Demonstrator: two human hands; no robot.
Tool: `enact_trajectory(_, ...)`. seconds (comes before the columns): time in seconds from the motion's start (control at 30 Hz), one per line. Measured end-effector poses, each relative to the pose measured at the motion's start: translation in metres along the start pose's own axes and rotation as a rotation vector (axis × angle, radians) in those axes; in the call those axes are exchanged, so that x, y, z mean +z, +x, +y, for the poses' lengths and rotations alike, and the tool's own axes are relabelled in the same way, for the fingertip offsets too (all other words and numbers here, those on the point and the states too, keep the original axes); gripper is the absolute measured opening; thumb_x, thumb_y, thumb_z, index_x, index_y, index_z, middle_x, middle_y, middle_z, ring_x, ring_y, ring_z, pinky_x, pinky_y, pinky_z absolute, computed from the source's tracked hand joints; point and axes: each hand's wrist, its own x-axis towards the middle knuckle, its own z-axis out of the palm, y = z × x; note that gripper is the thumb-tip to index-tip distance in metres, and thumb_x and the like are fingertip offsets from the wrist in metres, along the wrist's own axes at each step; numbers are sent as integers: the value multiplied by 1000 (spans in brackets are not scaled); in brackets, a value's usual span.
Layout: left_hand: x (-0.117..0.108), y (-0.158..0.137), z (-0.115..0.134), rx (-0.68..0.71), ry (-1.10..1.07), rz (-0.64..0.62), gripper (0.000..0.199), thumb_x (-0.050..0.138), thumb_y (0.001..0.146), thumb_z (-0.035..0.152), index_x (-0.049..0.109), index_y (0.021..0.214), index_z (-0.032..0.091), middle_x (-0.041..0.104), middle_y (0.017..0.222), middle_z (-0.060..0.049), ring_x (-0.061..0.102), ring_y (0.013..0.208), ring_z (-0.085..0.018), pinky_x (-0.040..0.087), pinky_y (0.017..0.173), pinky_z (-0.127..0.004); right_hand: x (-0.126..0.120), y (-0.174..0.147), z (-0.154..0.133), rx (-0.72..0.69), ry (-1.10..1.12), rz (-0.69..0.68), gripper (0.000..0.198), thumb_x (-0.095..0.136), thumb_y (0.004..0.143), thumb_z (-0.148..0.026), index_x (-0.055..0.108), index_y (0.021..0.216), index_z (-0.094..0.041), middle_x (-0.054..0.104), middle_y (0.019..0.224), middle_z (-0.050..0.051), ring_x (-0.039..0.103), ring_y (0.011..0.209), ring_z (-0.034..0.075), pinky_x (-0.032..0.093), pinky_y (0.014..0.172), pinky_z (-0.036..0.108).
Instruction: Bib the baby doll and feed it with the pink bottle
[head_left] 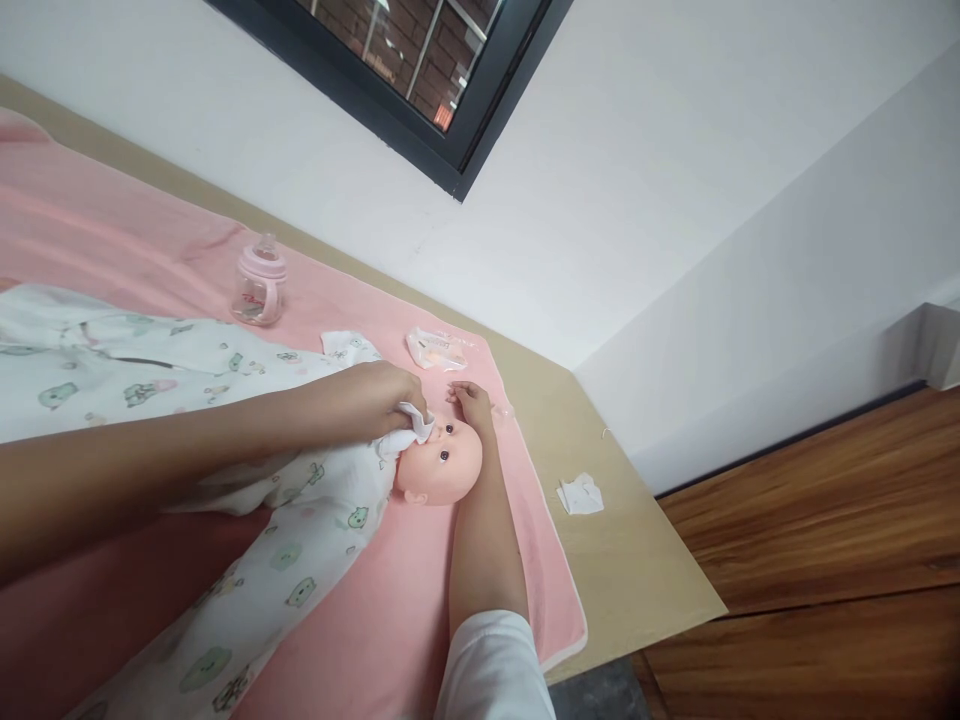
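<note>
Nearby, on the pink mat (397,610), a clear baby bottle (259,285) with pink collar and handle, upright, teat on top. Farther right, just past both hands, a clear printed packet (435,350), lying near the mat's border. Off the mat, on the tan tabletop (637,570), a crumpled white tissue (581,494), well apart from the fingers. Behind all this, a white wall (660,170) with a dark-framed window (450,160); toward the right, wood-grain panels (825,500). In the middle, on the mat, a bald doll's head (444,472), face up with dark eyes in view, and spread out from the neck, white clothing (337,500) with green animal print. In the way, a bare left forearm (225,430), slanting over the clothing and hiding part of it. At its end, the left hand (390,400), fingers bent and pinched tight on a white cloth (412,428), held against the lower face and covering the mouth. Around the crown, close alongside, a right forearm with white sleeve (495,665); beyond the head, the right hand (472,402), fingers loosely curled, slightly parted, with nothing visible in the grasp. Cannot tell whether touching the mat.
</note>
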Motion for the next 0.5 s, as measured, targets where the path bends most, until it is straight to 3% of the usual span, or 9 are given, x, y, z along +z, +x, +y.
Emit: enact_trajectory(0.5, -6, 3, 1, -27, 77, -18, 22, 51, 79, 14, 72, 78, 21, 70, 84, -7, 65, 82, -24, 42, 72, -31, 0, 0, 2, 1, 21, 2, 13, 58, 76, -14, 68, 82, -17, 69, 71, -1, 63, 63, 10, 55, 82, 29)
